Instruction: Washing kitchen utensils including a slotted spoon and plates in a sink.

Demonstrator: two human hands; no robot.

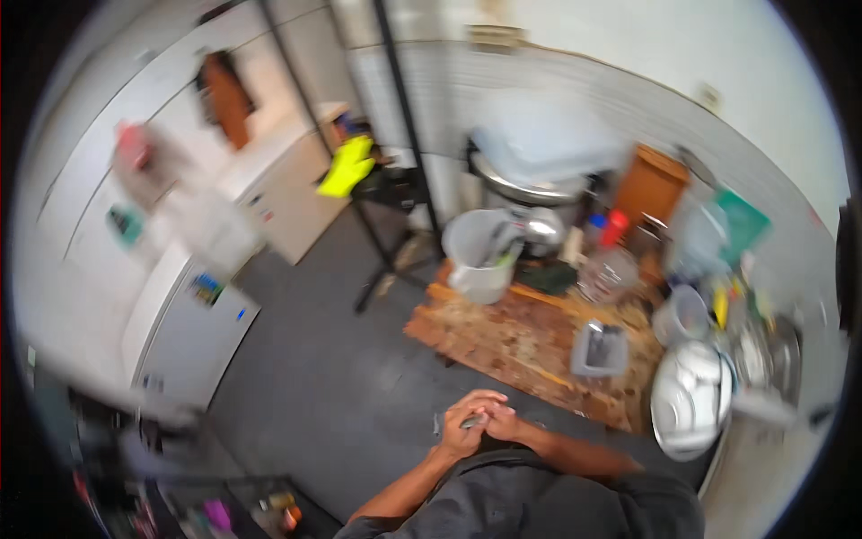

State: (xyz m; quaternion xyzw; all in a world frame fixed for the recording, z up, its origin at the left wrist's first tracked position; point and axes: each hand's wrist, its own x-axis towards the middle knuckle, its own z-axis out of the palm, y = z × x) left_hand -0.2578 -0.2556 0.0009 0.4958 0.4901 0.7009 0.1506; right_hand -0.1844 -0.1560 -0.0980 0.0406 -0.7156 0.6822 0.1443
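In front of my waist, my left hand (461, 431) and my right hand (505, 424) are together, fingers closed and touching. A small grey-green object (471, 421) shows in my left hand; blur and the fingers hide its kind. What my right hand holds, if anything, is hidden. Just beyond them stands a worn wooden table (503, 337), with a shallow clear plastic container (600, 349) near its front edge.
Farther back on the table are a white plastic jug (480, 260), a large metal pot (530, 190) and a red-topped jar (611, 269). White dishes (691, 395) fill a basin at right. A black metal stand (409, 117) holds a yellow glove (348, 168). A white refrigerator (193, 332) stands left.
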